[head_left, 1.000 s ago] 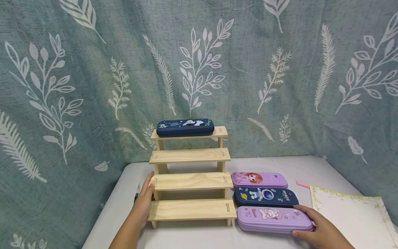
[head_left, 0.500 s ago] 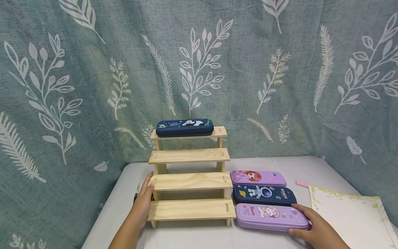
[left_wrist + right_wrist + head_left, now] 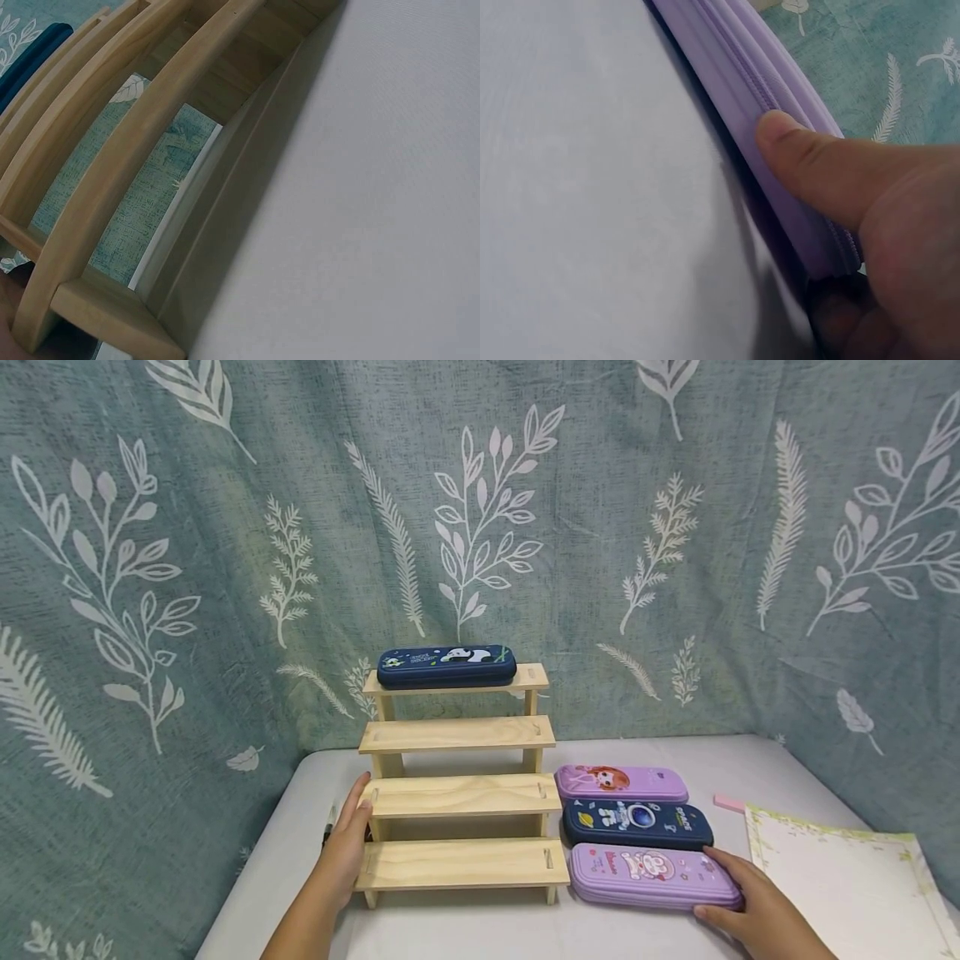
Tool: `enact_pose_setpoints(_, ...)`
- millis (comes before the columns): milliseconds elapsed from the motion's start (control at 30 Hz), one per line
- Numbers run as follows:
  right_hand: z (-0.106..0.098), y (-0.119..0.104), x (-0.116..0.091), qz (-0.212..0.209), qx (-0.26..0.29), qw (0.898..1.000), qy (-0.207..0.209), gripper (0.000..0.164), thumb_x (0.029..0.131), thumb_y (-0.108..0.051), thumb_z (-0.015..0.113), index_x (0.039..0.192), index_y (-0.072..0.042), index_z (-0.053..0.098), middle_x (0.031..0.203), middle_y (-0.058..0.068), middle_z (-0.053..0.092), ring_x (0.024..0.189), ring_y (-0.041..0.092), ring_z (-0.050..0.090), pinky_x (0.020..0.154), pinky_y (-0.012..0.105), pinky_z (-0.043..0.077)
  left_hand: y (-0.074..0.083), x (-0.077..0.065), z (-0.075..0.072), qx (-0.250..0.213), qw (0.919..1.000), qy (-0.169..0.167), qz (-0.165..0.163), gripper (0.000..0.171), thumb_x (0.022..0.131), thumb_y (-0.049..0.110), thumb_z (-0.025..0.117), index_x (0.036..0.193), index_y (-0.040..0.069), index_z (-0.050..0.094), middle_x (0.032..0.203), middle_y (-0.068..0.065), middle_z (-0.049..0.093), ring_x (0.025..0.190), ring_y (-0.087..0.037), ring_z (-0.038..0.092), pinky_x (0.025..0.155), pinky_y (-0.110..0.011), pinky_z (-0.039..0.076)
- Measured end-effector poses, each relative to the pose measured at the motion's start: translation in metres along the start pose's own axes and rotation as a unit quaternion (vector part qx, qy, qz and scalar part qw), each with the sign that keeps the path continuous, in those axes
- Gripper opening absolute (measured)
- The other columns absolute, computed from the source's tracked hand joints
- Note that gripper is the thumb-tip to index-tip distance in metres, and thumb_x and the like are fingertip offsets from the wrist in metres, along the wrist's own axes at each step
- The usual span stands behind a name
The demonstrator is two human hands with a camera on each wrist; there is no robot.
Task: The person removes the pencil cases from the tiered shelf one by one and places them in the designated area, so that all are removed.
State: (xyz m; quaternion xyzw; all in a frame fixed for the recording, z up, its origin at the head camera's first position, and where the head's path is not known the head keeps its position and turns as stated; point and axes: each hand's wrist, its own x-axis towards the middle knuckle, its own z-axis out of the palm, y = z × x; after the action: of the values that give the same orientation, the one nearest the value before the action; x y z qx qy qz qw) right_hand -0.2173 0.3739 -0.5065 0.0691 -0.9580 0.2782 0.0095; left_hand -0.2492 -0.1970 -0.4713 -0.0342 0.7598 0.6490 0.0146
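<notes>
A four-step wooden display rack (image 3: 457, 864) stands on the white table, with a navy panda pencil case (image 3: 446, 667) on its top step. At the rack's left end my left hand (image 3: 347, 847) rests against the side, its visible index finger straight. The left wrist view shows only a sliver of that hand, at the lower left. My right hand (image 3: 753, 902) grips the right end of a lilac pencil case (image 3: 652, 877), thumb (image 3: 810, 154) along its zipped front side. Behind it lie a navy space pencil case (image 3: 637, 824) and a purple pencil case with a red-haired girl (image 3: 622, 783).
A pink bar-shaped object (image 3: 729, 802) lies right of the cases, near a cream sheet with a floral border (image 3: 847, 877). A dark pen-like object (image 3: 328, 828) sits left of the rack. Patterned green cloth (image 3: 480, 527) hangs behind the table.
My right hand has pushed the lilac pencil case slightly back and left. The two cases behind it have shifted back too. My left hand and the rack have stayed put.
</notes>
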Motion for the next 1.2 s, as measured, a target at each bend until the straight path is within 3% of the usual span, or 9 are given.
enact_pose_setpoints(367,-0.0021,-0.0038,0.0071,0.069,0.003,0.997,-0.046,0.117,0.080,-0.066,0.080,0.159,0.005,0.031,0.154,0.041,0.037,0.141,0.064,0.034,0.110,0.077,0.033,-0.0001,0.0005,0.0013,-0.006,1.0000,0.006,0.000,0.054,0.115,0.047,0.026,0.167,0.046,0.011,0.177,-0.005,-0.006,0.162,-0.040,-0.013,0.119,-0.079,-0.005)
enact_pose_setpoints(1200,-0.0023,-0.0026,0.0080,0.058,0.007,0.998,-0.040,0.114,0.081,-0.058,0.085,0.157,0.009,0.032,0.152,0.041,0.039,0.139,0.064,0.037,0.109,0.076,0.036,0.0011,-0.0015,0.0014,-0.011,0.9999,0.008,-0.001,0.054,0.115,0.049,0.027,0.166,0.047,0.012,0.177,-0.004,-0.005,0.162,-0.039,-0.012,0.120,-0.078,-0.004)
